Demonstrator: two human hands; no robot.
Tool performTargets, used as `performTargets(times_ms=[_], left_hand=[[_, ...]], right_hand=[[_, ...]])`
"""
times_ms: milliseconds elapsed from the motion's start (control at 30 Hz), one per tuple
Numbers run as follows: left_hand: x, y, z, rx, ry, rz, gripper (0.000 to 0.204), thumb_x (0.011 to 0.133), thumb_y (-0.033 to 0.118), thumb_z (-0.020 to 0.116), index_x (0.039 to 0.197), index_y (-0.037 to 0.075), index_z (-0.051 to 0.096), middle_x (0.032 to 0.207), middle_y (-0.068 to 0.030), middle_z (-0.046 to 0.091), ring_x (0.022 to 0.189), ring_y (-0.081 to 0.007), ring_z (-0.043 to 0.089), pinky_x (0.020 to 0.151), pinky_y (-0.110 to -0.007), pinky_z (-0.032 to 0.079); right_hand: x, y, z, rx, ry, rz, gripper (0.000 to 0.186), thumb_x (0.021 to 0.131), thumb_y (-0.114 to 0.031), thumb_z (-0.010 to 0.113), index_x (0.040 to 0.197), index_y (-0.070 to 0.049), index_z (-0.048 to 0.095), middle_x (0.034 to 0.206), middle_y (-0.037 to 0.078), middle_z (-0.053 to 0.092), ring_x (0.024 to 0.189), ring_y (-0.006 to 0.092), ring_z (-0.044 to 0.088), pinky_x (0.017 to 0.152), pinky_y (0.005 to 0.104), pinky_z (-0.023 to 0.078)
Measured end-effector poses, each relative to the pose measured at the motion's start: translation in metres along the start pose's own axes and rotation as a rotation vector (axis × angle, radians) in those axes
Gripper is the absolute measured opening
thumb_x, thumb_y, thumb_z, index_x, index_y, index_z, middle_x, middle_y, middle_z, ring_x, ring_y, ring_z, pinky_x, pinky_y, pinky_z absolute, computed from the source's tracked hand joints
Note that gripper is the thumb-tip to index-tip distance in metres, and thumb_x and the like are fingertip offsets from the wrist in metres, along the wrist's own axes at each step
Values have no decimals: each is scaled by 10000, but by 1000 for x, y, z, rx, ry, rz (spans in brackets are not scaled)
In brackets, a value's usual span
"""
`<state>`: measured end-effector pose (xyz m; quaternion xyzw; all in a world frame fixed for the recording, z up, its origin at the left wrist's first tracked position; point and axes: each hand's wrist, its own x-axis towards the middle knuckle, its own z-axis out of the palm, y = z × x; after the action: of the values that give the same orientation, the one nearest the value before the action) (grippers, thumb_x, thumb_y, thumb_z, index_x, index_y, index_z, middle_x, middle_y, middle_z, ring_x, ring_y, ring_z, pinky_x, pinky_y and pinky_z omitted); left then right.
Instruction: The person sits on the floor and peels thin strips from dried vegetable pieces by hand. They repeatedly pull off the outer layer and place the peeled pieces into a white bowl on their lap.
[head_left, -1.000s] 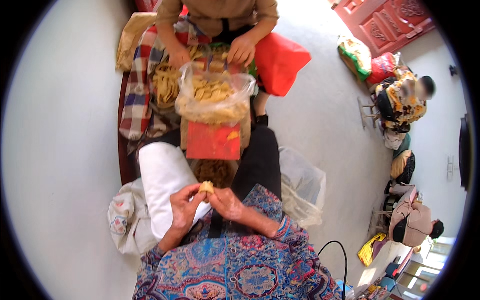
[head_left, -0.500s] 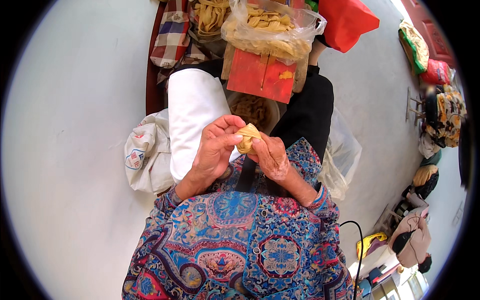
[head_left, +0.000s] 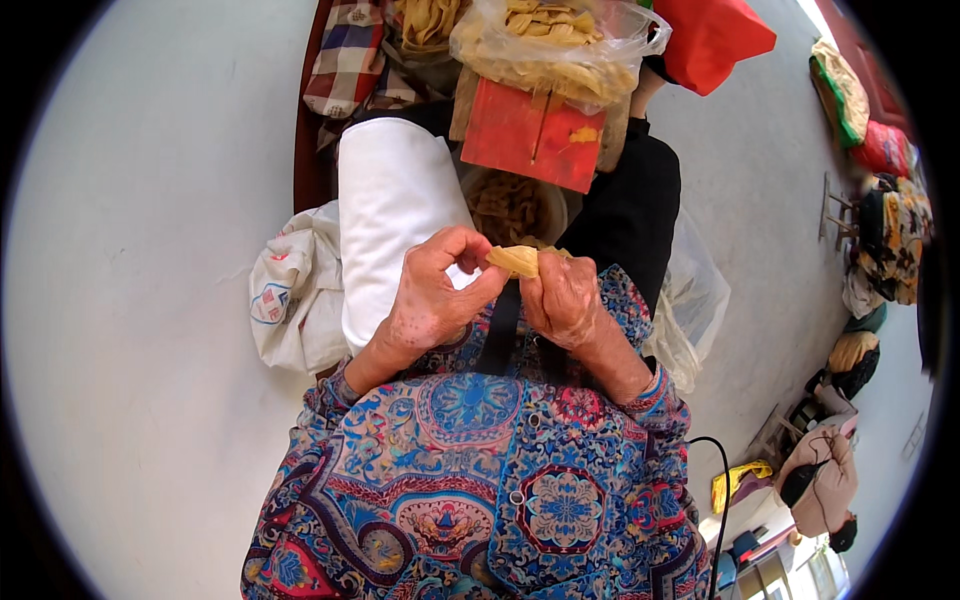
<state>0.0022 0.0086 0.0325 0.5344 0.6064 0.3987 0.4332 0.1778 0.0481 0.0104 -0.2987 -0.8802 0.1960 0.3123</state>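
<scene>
A pale yellow piece of folded leaf-like strip [head_left: 513, 261] is stretched between my two hands above my lap. My left hand [head_left: 440, 295] pinches its left end with closed fingers. My right hand [head_left: 565, 300] grips the right end, its fingers wrapped round the piece. Just beyond my hands, between my knees, a white tub [head_left: 561, 210] holds brownish strips [head_left: 505, 198]. Above it a red board [head_left: 530, 138] carries a clear plastic bag [head_left: 560, 55] of yellow strips. A white cloth [head_left: 395, 200] covers my left thigh.
A checked cloth [head_left: 340, 55] and a heap of strips [head_left: 425, 20] lie at top left. Another person's red cloth [head_left: 710, 40] shows at top right. A white sack [head_left: 295, 285] and a clear bag [head_left: 690, 300] flank my legs. Seated people [head_left: 820, 470] and sacks line the right wall.
The view has tilted down, taking the person opposite mostly out of frame. In the last half second, the compact piece has become a longer horizontal strip as my right hand moved slightly right.
</scene>
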Motion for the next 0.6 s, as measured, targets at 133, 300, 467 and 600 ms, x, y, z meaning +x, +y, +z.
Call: performTargets(times_ms=[133,300,467,600], left_hand=[[-7,2,2,-299,-165,-324,173,904,126,557,879,-34,620,675,-19,599,567,-71,522,541,-217,433],[-11,3,-1,-515,-237,-457,200,931,156,548,899,-24,630,694,-8,606,593,-52,543,557,-199,458],[-10,10,-12,-358,-358,-373,200,930,151,545,909,-27,634,687,-25,610,596,-65,555,549,-213,465],[-8,7,-22,-196,-437,-265,203,916,148,553,876,-32,639,660,-56,614,585,-97,568,541,-239,461]], right_hand=[[0,4,5,-75,31,-5,187,742,-93,654,843,-7,522,629,94,537,501,252,554,461,360,456],[-5,7,-3,-21,-39,-14,221,734,-124,680,848,-16,525,655,100,566,510,259,568,478,365,475],[-5,7,-14,172,-193,60,284,710,-181,735,866,-27,554,685,102,599,562,278,616,491,366,493],[1,6,-24,267,-219,82,382,699,-273,775,913,-22,583,705,100,616,578,287,632,501,368,502]])
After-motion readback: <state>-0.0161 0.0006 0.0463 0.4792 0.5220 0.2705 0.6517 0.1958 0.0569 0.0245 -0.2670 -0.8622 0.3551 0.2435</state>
